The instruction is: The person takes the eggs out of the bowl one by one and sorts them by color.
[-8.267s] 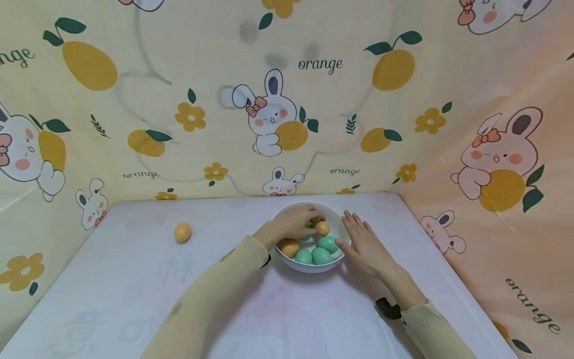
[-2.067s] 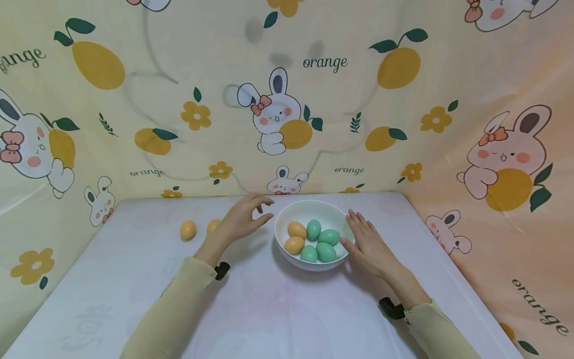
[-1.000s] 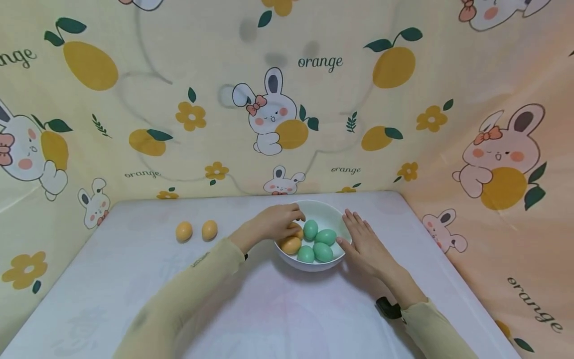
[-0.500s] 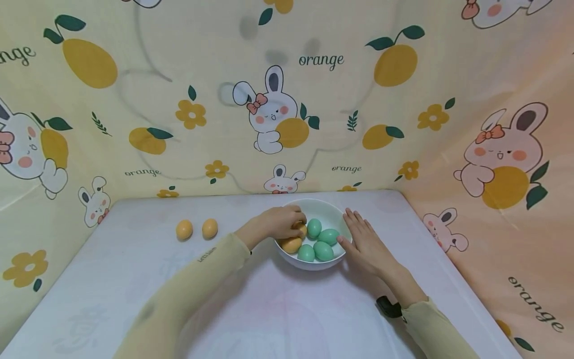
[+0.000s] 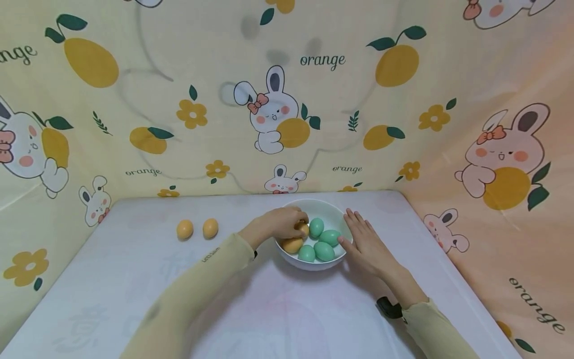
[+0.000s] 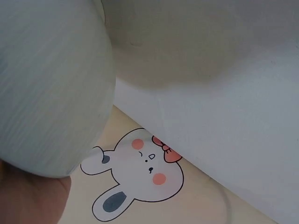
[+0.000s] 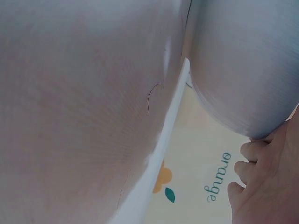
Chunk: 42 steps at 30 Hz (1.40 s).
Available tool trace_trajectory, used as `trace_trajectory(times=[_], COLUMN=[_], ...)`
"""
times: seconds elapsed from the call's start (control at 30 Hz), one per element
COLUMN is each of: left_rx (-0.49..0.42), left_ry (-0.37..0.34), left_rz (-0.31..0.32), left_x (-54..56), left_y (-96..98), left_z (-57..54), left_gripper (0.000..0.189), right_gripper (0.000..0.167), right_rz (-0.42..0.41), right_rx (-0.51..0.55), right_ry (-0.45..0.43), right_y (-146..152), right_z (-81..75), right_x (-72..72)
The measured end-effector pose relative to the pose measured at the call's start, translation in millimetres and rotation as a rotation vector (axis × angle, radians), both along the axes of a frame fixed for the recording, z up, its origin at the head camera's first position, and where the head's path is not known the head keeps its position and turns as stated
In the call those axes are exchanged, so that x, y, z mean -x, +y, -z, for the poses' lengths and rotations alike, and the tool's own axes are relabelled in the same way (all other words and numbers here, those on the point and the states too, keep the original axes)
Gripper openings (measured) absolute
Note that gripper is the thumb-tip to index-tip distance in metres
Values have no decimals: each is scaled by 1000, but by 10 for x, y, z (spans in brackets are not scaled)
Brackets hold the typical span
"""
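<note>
A white bowl (image 5: 309,266) holds several green eggs (image 5: 324,251) and two orange eggs. My left hand (image 5: 282,223) reaches over the bowl's left rim, its fingers curled round the upper orange egg (image 5: 303,229), which they partly cover. Just below it lies the other orange egg (image 5: 293,245). Against the bowl's right side my right hand (image 5: 365,244) rests with straight fingers, thumb at the rim. The left wrist view shows the bowl's outer wall (image 6: 51,88) with part of the left hand below; the right wrist view has the wall (image 7: 247,65) above the right hand (image 7: 268,177).
Two more orange eggs, a left one (image 5: 185,230) and a right one (image 5: 210,228), lie on the white table (image 5: 278,314) left of the bowl. A printed cloth (image 5: 215,60) with rabbits and oranges hangs behind the table and along its sides.
From 8.3 to 2.1 seconds ago a second orange egg came onto the table. Since then my left hand has gone from beside the bowl into it and taken hold of an orange egg.
</note>
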<state>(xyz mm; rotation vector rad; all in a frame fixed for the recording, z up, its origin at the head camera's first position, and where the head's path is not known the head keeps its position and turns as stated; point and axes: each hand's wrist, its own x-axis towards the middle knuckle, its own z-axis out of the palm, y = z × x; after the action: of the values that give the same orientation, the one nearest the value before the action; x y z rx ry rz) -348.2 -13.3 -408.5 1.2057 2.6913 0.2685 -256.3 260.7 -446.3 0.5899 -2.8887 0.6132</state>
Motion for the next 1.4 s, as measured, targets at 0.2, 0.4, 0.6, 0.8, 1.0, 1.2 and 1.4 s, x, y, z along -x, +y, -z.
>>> trace_trajectory(times=[0.2, 0.4, 0.6, 0.8, 1.0, 1.2, 1.4], left_rx=[-10, -27, -93, -156, -213, -279, -388], left_ry=[-25, -34, -49, -52, -48, 1, 61], left_rz=[-14, -18, -23, -28, -22, -9, -22], left_x=[3, -2, 2, -8, -56, -136, -203], left_y=[-3, -10, -38, -56, -82, -115, -179], left_z=[1, -19, -16, -27, -48, -88, -132], left_gripper=[40, 41, 38, 36, 36, 41, 42], right_gripper=[79, 78, 77, 78, 77, 78, 77], right_rz=[2, 2, 0, -3, -7, 1, 7], right_rx=[-5, -3, 0, -2, -2, -5, -8], right_ry=[-5, 4, 9, 15, 15, 3, 8], right_y=[-1, 1, -2, 7, 8, 3, -2], right_z=[22, 30, 29, 41, 39, 23, 19], right_x=[11, 14, 14, 23, 24, 11, 16])
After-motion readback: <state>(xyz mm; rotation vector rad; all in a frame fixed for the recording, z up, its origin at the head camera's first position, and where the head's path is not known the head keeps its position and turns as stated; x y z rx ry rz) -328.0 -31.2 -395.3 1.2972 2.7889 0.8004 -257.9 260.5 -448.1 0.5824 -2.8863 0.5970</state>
